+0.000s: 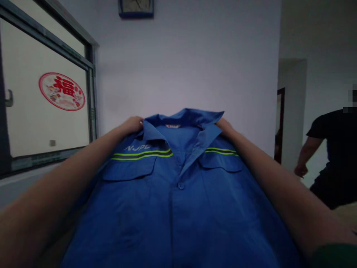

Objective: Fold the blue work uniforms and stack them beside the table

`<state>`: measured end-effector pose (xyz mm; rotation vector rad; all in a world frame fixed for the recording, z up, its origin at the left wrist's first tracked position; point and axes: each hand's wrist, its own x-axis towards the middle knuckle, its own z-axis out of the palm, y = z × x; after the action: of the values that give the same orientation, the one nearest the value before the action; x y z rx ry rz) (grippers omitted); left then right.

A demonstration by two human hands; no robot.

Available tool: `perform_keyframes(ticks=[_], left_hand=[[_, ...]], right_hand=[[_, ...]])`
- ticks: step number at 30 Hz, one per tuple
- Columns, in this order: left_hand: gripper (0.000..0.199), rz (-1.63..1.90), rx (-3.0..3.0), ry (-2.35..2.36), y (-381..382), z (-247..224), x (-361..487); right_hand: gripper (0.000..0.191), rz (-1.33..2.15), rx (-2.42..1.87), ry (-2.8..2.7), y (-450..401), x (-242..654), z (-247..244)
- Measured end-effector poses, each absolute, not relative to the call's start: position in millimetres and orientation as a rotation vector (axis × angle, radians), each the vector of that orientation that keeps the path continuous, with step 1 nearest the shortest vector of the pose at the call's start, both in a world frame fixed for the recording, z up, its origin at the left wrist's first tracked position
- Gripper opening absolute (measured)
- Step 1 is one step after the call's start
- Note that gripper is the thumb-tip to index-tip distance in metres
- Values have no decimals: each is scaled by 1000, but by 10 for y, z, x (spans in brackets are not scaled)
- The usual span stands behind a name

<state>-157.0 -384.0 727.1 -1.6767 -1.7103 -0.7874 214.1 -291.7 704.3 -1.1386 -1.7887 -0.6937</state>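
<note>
A blue work jacket (156, 201) hangs spread out before me, its front facing my eyes and its collar at the top. Yellow-green and grey stripes cross the chest above two flap pockets, and a button (181, 186) shows closed below the open neck. My left hand (134, 124) grips the jacket at the shoulder beside the collar, on the left. On the other side my right hand (225, 126) holds it near the collar, its fingers mostly hidden behind the cloth.
At the left is a window (25, 123) with a red and white oval sticker (61, 91). A clock (136, 8) hangs high on the pale wall (189, 59). Another person (334, 149) in dark clothes stands at the right, near a doorway.
</note>
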Motion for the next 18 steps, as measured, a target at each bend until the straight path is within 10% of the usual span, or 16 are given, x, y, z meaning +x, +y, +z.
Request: perform_keyframes(ticks=[10,18], left_hand=[[31,-630,-1866,-2093,-1887,4323,-1708],[47,-547,-1922,-2103,-1722,3247,-1862]], right_hand=[[34,-161,-1526,-2222,-1159,1263,4098],[52,-156,-1444,-2364,-1211,1355,3174]])
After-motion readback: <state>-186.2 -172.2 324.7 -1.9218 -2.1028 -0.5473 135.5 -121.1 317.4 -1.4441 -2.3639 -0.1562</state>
